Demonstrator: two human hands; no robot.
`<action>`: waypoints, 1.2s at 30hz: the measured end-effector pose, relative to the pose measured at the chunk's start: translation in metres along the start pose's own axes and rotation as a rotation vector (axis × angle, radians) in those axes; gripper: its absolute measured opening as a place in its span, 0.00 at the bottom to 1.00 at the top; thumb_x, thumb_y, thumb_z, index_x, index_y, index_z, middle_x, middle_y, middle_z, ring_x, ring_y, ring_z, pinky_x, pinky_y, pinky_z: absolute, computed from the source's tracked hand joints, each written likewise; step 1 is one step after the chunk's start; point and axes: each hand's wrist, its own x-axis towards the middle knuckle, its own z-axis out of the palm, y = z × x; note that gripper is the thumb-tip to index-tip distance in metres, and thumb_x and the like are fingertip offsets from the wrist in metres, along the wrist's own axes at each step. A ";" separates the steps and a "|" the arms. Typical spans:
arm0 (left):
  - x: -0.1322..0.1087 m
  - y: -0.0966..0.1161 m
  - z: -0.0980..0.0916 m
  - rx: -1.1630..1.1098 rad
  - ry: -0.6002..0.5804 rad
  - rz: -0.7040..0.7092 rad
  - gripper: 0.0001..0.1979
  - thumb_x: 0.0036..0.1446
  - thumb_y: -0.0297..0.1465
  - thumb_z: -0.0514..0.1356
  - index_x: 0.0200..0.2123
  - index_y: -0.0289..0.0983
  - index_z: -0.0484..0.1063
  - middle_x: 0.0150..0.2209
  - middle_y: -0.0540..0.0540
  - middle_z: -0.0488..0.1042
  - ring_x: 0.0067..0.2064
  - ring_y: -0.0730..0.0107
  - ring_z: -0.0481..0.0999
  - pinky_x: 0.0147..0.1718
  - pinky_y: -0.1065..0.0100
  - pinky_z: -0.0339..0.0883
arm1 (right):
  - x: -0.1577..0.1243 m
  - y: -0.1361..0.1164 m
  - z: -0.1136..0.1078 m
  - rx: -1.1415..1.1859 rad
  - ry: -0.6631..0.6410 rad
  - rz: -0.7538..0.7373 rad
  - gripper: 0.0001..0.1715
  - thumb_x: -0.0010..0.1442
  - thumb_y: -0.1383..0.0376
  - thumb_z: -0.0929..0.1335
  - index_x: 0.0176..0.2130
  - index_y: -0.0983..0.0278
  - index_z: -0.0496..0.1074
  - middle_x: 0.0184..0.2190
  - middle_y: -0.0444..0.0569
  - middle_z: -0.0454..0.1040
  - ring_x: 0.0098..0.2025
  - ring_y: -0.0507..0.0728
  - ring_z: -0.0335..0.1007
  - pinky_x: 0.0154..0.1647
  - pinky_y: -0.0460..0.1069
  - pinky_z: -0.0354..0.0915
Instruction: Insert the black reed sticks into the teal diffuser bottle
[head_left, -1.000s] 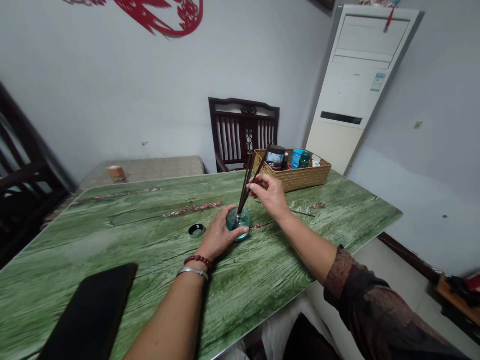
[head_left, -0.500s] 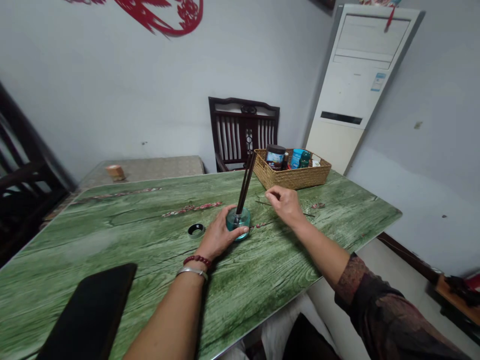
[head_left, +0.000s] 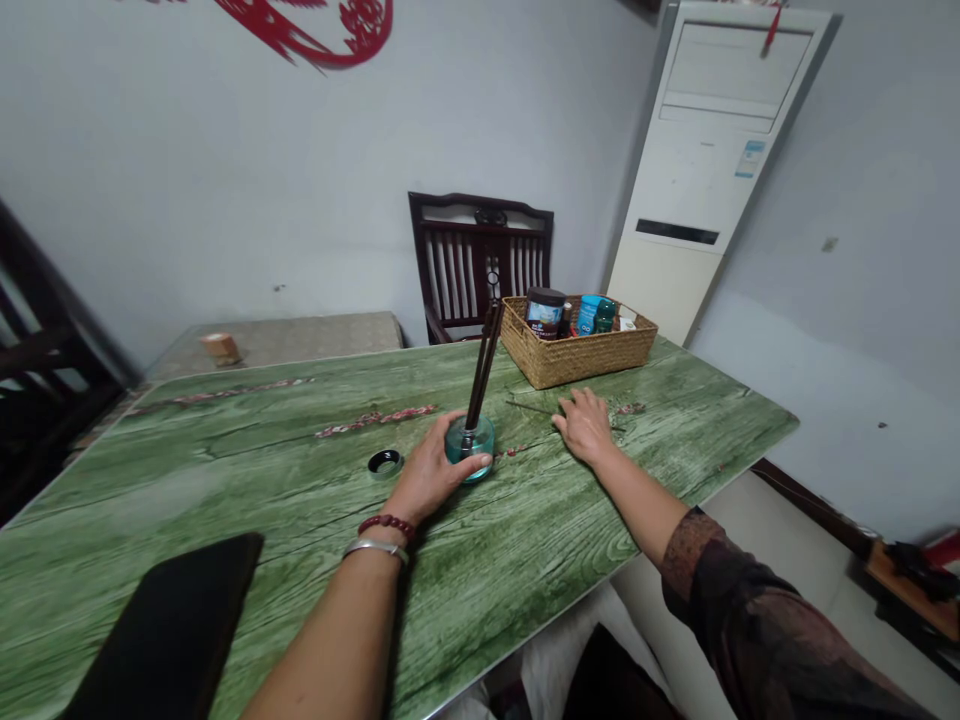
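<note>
Left hand (head_left: 429, 468) wrapped round the glass bottle (head_left: 471, 445), which stands upright on the desk (head_left: 300, 500), mouth up. Dark sticks (head_left: 484, 365) in it: long axis steep, bunched, tops leaning right and toward the basket (head_left: 592, 358). Loose stick (head_left: 527, 407) lies flat right of the bottle, in front of the basket; long axis runs roughly left-right, left end a bit farther from the person. Right hand (head_left: 585, 425) covers its middle, fingers loosely spread; can't tell if it's gripped. Round cap (head_left: 385, 463) sits left of the bottle.
</note>
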 end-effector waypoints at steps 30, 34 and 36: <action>0.001 -0.003 0.001 -0.016 0.009 0.008 0.36 0.49 0.47 0.67 0.58 0.38 0.65 0.53 0.39 0.75 0.53 0.50 0.75 0.54 0.52 0.66 | -0.007 -0.059 -0.109 1.327 0.616 -0.210 0.08 0.66 0.58 0.66 0.39 0.59 0.66 0.33 0.43 0.78 0.31 0.52 0.73 0.37 0.49 0.70; 0.001 -0.003 0.001 -0.023 0.006 0.006 0.35 0.50 0.46 0.67 0.58 0.39 0.65 0.52 0.40 0.75 0.52 0.51 0.75 0.53 0.52 0.67 | 0.001 -0.093 -0.121 1.552 0.511 -0.278 0.09 0.65 0.57 0.67 0.38 0.59 0.65 0.32 0.41 0.77 0.30 0.50 0.73 0.33 0.47 0.73; 0.001 -0.003 0.002 -0.026 0.008 0.010 0.34 0.50 0.46 0.67 0.57 0.38 0.65 0.52 0.40 0.75 0.52 0.51 0.75 0.53 0.52 0.66 | 0.007 -0.104 -0.116 1.587 0.461 -0.286 0.09 0.64 0.57 0.68 0.37 0.59 0.65 0.32 0.41 0.77 0.29 0.50 0.72 0.32 0.47 0.73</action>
